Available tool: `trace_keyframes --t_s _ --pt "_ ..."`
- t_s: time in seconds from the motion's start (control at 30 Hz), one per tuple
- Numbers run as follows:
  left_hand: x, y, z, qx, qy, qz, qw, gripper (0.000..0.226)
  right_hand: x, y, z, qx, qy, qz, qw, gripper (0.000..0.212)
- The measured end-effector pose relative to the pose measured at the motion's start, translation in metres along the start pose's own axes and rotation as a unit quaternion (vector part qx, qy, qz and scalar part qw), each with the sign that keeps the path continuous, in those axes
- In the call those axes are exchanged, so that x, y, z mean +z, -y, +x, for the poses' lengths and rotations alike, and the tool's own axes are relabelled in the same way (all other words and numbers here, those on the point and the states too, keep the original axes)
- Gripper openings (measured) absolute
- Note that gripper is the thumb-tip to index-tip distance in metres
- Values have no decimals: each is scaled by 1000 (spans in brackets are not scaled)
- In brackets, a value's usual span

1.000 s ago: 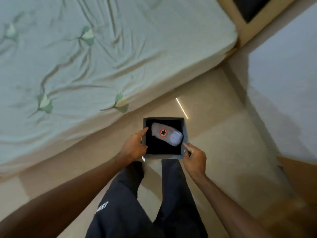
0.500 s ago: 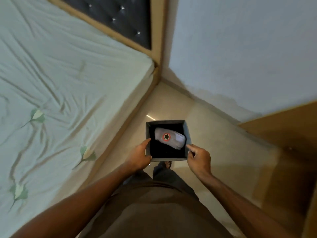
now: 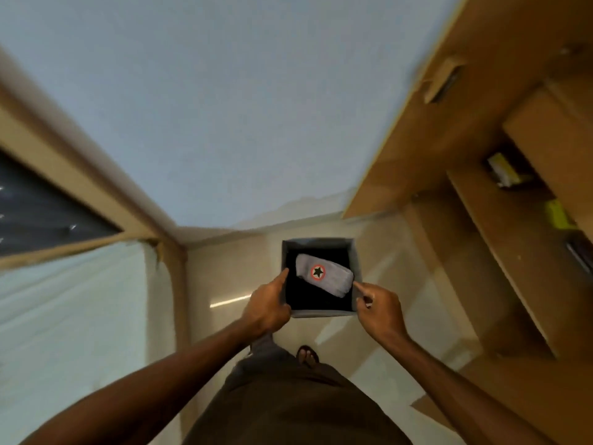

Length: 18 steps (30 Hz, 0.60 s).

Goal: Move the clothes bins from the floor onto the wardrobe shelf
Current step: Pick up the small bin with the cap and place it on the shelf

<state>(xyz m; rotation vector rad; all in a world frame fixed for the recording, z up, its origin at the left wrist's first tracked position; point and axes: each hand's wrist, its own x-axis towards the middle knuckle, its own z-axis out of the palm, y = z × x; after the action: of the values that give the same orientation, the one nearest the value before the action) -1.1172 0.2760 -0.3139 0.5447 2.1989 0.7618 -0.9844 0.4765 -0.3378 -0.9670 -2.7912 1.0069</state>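
Observation:
I hold a small square grey clothes bin (image 3: 317,244) in front of me, above the floor. Its inside is black, and a folded grey garment (image 3: 333,281) with a red-ringed black star lies in it. My left hand (image 3: 268,308) grips the bin's left wall, thumb over the rim. My right hand (image 3: 380,311) grips its right wall. The wooden wardrobe (image 3: 500,220) stands open on the right, its shelves to the right of the bin.
A bed with a pale sheet (image 3: 73,316) and a dark padded headboard (image 3: 38,213) fills the left. A pale blue wall (image 3: 224,107) is ahead. Small yellow items (image 3: 503,170) sit on the wardrobe shelves. My foot (image 3: 307,356) stands on the tiled floor.
My view has swung right, from the bed toward the wall and the wardrobe. Both hands keep the same hold on the bin, which stays in front of me.

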Motion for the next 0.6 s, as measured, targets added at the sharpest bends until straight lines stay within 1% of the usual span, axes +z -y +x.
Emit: trace_keyframes --t_s 0.13,0.17,0.3,0.47,0.6 --pt "-10 -46 39 81 35 58 994 71 -25 -10 7 56 -55 -5 997 45" --pt "-11 -54 44 90 40 70 993 72 -29 -13 9 66 -60 -3 996 46" --pt "1 -109 84 145 69 124 979 76 -58 -37 18 128 -123 47 983 51" --pt "21 -189 134 195 74 160 965 69 -111 -76 44 154 -185 73 968 52" --pt "39 -255 173 233 73 172 954 68 -161 -109 75 165 -215 80 959 54"
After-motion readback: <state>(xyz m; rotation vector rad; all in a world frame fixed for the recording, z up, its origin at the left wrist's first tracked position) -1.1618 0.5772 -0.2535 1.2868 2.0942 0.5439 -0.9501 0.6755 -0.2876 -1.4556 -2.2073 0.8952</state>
